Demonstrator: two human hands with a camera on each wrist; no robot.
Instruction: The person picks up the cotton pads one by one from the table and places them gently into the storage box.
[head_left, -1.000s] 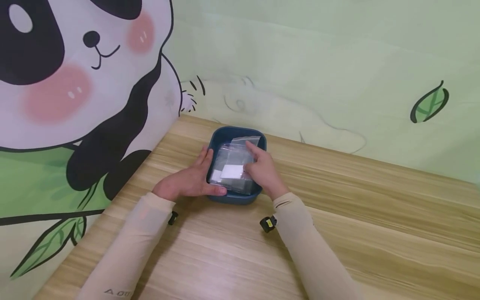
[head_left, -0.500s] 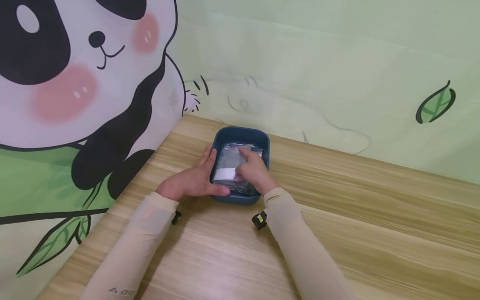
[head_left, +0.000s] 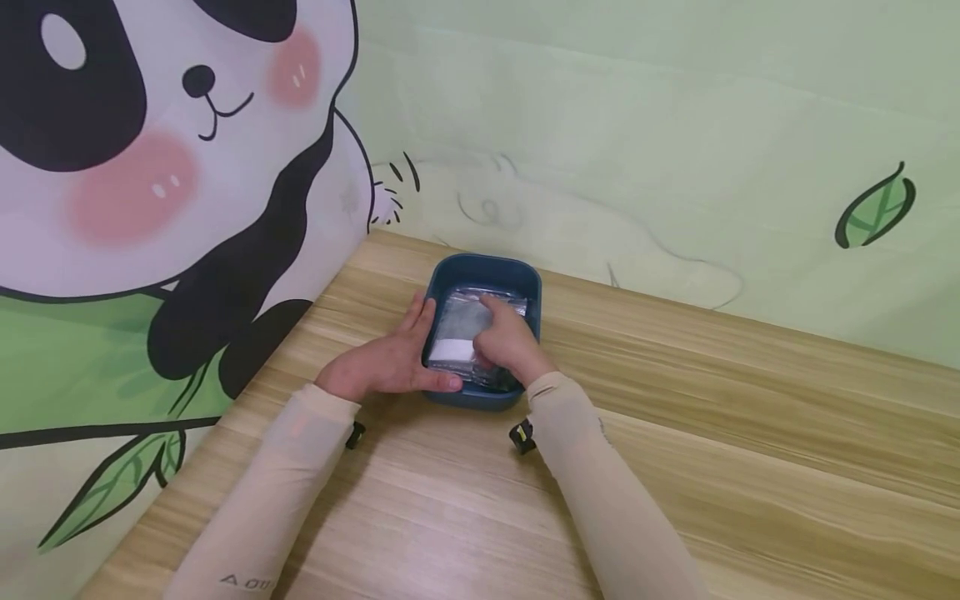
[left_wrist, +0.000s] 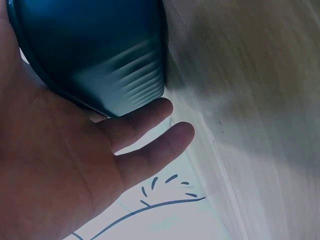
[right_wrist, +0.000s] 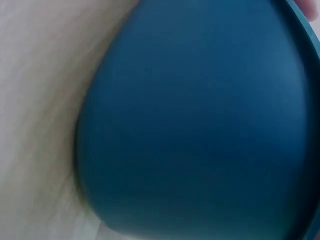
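A dark blue plastic box (head_left: 483, 272) with rounded corners stands on the wooden table. In it lies a stack of clear zip bags (head_left: 462, 315), the top one showing a white patch (head_left: 453, 350). My left hand (head_left: 378, 364) rests against the box's left side, thumb along the near rim, fingers straight along the wall. The left wrist view shows two straight fingers (left_wrist: 155, 150) beside the ribbed outer wall (left_wrist: 115, 60). My right hand (head_left: 512, 340) reaches over the right rim, index finger extended onto the top bag; its other fingers are hidden. Only the outer wall (right_wrist: 200, 125) fills the right wrist view.
A wood-grain table (head_left: 712, 400) extends to the right and toward me. Behind it rises a pale green wall covering (head_left: 637, 108), with a painted panda (head_left: 247, 242) on the left and a leaf (head_left: 876, 208) on the right.
My right hand has moved slightly left and down into the box, and the top zip bag now lies flat on the stack. The left hand stays on the box's side.
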